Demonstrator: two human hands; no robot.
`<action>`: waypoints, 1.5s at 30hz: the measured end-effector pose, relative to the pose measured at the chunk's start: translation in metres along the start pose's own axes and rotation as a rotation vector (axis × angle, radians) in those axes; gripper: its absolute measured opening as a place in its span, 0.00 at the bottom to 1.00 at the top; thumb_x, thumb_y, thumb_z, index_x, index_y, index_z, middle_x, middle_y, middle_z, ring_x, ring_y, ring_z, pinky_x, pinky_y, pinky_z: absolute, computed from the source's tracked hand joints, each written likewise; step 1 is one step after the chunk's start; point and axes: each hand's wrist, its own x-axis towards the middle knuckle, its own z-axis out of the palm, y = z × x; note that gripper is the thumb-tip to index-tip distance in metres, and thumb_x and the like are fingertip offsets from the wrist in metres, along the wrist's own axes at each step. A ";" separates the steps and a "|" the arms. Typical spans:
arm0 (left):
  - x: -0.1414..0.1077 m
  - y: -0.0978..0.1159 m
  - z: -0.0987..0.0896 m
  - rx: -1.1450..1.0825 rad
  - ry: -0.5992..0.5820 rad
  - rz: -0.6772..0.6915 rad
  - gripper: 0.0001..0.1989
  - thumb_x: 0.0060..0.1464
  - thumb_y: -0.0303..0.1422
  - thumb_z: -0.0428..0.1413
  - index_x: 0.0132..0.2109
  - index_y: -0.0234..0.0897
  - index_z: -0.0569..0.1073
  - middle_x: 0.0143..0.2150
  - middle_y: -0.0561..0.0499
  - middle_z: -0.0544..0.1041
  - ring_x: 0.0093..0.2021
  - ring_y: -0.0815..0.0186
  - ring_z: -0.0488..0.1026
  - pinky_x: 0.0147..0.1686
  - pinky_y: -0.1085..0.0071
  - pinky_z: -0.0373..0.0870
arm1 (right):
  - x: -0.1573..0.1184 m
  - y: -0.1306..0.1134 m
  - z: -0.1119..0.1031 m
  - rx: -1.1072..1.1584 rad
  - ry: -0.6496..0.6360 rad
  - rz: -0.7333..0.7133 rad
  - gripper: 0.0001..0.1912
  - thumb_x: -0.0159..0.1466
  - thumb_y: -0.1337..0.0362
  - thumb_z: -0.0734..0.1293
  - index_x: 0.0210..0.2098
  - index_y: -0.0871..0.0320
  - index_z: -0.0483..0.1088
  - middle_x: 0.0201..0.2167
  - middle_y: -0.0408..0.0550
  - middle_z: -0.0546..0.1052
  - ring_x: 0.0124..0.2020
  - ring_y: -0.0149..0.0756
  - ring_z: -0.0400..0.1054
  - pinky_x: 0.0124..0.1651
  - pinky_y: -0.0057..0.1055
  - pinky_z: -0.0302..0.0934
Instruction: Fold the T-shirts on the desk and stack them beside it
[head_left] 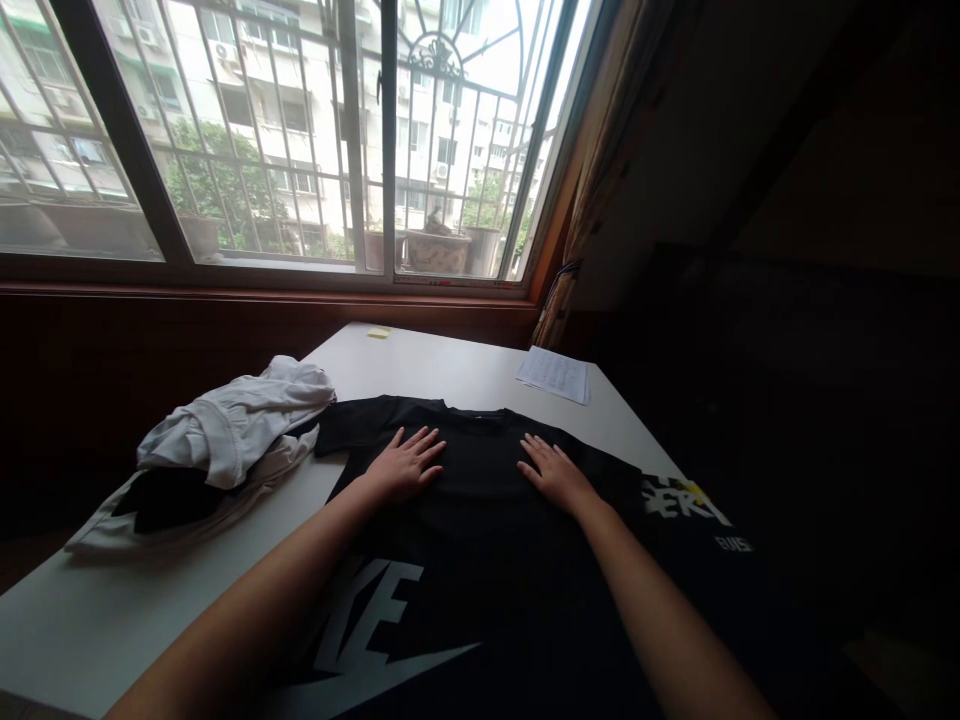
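A black T-shirt [480, 500] with large pale lettering and a swoosh lies spread on the white table [435, 370], its collar toward the window. My left hand [403, 465] rests on the upper left of the shirt with its fingers spread. On the upper right of the shirt, my right hand [553, 472] also lies flat, fingers apart. Neither hand holds anything. Beyond the right sleeve is dark cloth with white and yellow print [686, 500]; where it ends is lost in shadow.
A pile of white and black clothes [240, 420] sits at the table's left edge. Paper sheets [555, 374] lie at the back right, a small yellow note [379, 332] at the back. Behind stand a barred window and a tied curtain [559, 300].
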 end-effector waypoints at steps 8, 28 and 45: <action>-0.026 0.021 -0.017 0.088 0.196 0.092 0.24 0.66 0.34 0.48 0.67 0.37 0.66 0.74 0.44 0.55 0.74 0.54 0.48 0.72 0.51 0.46 | -0.075 -0.010 -0.014 -0.024 0.125 0.007 0.30 0.71 0.54 0.54 0.68 0.61 0.62 0.69 0.55 0.63 0.70 0.44 0.55 0.72 0.44 0.49; -0.196 0.035 -0.024 0.082 0.018 0.026 0.34 0.69 0.51 0.45 0.74 0.53 0.41 0.75 0.52 0.48 0.73 0.54 0.53 0.71 0.51 0.48 | -0.194 -0.063 0.007 0.061 -0.003 -0.012 0.36 0.72 0.42 0.52 0.74 0.47 0.41 0.75 0.42 0.41 0.75 0.44 0.37 0.74 0.53 0.40; -0.215 0.057 -0.018 0.239 0.126 0.033 0.34 0.69 0.51 0.44 0.75 0.49 0.43 0.75 0.51 0.51 0.73 0.55 0.53 0.71 0.56 0.42 | -0.230 -0.046 0.022 0.003 0.027 0.018 0.40 0.70 0.41 0.55 0.74 0.49 0.38 0.75 0.45 0.42 0.74 0.47 0.41 0.73 0.52 0.46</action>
